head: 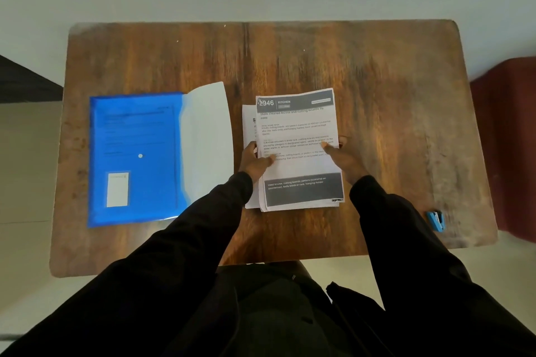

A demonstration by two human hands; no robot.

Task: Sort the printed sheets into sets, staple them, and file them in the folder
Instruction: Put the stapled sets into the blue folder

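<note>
Head view looks down on a wooden table with rounded corners. A stack of printed sheets lies near its middle, the top page tilted slightly so lower sheets show past its left edge. The left hand grasps the stack's left edge, thumb lying on the top page with the fingers curled at the side. The right hand grasps the right edge the same way, thumb on the page and fingertips past the margin. Just left of the stack, apart from it by a narrow strip of wood, a blue folder lies with its pale flap open toward the sheets. A small blue stapler sits well apart at the near right, close to the table's right edge. Bare wood stretches across the whole far half and to the right of the stack. Dark sleeves cover both forearms over the near edge.
</note>
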